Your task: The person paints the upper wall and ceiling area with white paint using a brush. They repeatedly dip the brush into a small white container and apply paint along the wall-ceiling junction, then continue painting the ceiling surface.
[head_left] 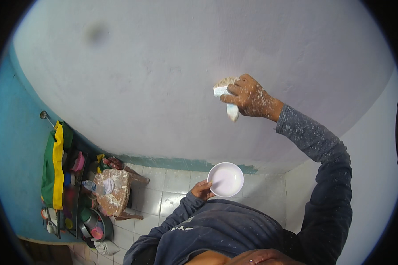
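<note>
My right hand (250,98), speckled with white paint, is closed around a paintbrush (225,89). The brush is wide, with pale bristles at the top and a white, paint-smeared handle pointing down. Its bristles are at the pale lilac-white wall (163,84); whether they press on it I cannot tell. Lower down, in front of my body, my left hand (202,190) grips the rim of a white bowl (229,180). A thin layer of pale, whitish paint seems to coat the bowl's inside.
To the left stands a paint-splattered wooden stool (112,201) with a plastic bottle (89,185) and a cloth on top. Beside it, a rack (77,198) holds several containers, partly covered by a green and yellow cloth (57,165). Pale tiles (157,203) cover the floor.
</note>
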